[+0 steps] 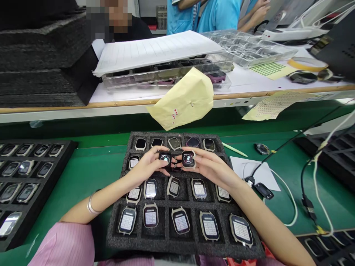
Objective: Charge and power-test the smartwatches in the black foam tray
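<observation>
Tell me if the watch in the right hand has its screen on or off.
On: the watch in the right hand shows bright dial markings on its dark screen.

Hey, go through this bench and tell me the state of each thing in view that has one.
Left hand: gripping a watch.
Left-hand watch: display lit.
Right hand: gripping another watch.
Right-hand watch: display lit, facing up.
Foam tray: watches in its compartments.
Front-row watches: faces up, showing pale grids.
Back-left watch: screen dark.
Yellow sheet: hanging over the shelf edge.
Tape roll: lying flat.
</observation>
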A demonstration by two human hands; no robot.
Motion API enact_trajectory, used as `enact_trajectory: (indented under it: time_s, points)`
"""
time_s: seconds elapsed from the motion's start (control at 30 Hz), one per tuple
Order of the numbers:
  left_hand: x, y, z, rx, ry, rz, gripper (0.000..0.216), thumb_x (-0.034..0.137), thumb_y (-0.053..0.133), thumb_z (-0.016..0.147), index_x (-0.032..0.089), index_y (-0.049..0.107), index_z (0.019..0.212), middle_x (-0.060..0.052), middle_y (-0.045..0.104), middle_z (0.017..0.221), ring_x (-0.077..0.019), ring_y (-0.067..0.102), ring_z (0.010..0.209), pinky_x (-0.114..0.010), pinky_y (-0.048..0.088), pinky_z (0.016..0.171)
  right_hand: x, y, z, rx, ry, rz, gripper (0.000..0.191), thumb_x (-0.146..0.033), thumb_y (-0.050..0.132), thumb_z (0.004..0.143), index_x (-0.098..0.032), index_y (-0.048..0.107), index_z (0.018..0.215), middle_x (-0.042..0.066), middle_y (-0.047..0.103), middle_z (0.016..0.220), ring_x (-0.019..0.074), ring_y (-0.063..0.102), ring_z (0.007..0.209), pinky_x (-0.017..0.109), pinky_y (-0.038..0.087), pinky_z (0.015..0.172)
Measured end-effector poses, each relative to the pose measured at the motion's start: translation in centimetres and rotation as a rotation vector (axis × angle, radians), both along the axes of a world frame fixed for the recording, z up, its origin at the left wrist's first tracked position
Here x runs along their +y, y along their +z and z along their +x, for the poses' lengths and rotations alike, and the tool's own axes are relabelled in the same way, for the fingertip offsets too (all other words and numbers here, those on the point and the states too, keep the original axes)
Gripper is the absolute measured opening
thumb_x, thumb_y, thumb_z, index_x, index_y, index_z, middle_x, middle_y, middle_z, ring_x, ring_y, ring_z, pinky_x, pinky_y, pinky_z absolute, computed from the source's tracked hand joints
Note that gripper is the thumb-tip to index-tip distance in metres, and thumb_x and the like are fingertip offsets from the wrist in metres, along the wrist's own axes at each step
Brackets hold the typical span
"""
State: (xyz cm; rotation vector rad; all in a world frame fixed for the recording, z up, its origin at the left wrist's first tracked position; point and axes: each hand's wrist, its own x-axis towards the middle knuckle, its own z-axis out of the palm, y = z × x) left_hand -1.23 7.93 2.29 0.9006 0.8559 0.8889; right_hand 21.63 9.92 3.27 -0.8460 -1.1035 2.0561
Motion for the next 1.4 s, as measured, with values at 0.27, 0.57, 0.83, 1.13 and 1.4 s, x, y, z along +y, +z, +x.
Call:
enact_trajectory:
  time_s: [0.27, 0.57, 0.83, 1.13, 1.4]
  points:
    - [-0.1, -0.3, 0.2, -0.063, 0.01, -0.066, 0.042, 0.013, 0.054, 0.072, 0.017, 0.056, 0.114, -0.008, 0.069, 0.101, -0.0218, 0.068, 0.091, -0.037, 0.058, 0.075, 0.0, -0.6, 0.1, 0.009, -0.083, 0.004, 0.045, -0.021, 0.066, 0.082, -0.019, 0.059, 0.126, 0.012, 0.07, 0.113, 0.0297, 0.069, 0.098, 0.048, 0.05, 0.092]
    - [-0.1, -0.5, 0.4, -0.038, -0.017, -0.034, 0.042, 0.013, 0.056, 0.072, 0.019, 0.057, 0.114, -0.008, 0.068, 0.105, -0.0243, 0.068, 0.093, -0.041, 0.059, 0.077, -0.4, -0.4, 0.1, -0.033, -0.094, 0.074, 0.044, -0.021, 0.066, 0.083, -0.022, 0.059, 0.126, 0.01, 0.072, 0.108, 0.0278, 0.071, 0.094, 0.043, 0.054, 0.086]
    - [-0.2, -0.9, 0.3, 0.199, -0.019, 0.158, 0.038, 0.016, 0.067, 0.074, 0.019, 0.051, 0.109, 0.0, 0.056, 0.087, -0.0127, 0.06, 0.072, -0.019, 0.046, 0.053, -0.9, -0.4, 0.1, 0.016, -0.053, 0.083, 0.048, -0.026, 0.067, 0.088, -0.027, 0.053, 0.134, 0.007, 0.066, 0.123, 0.0283, 0.063, 0.112, 0.05, 0.048, 0.1]
    - [-0.7, -1.1, -0.1, 0.446, -0.072, 0.369, 0.032, 0.01, 0.054, 0.079, 0.02, 0.05, 0.109, 0.003, 0.05, 0.083, -0.009, 0.045, 0.063, -0.022, 0.038, 0.058, -0.5, -0.7, 0.2, -0.027, -0.083, 0.177, 0.038, -0.025, 0.076, 0.081, -0.026, 0.066, 0.117, 0.008, 0.072, 0.111, 0.0262, 0.067, 0.105, 0.045, 0.05, 0.097]
    - [-0.9, -1.4, 0.1, 0.434, -0.048, 0.435, 0.032, 0.013, 0.055, 0.081, 0.02, 0.05, 0.111, 0.0, 0.055, 0.093, -0.0138, 0.052, 0.079, -0.024, 0.042, 0.07, -0.4, -0.9, 0.4, -0.017, -0.094, 0.195, 0.036, -0.021, 0.083, 0.072, -0.026, 0.073, 0.107, 0.006, 0.075, 0.101, 0.0207, 0.07, 0.094, 0.034, 0.053, 0.089]
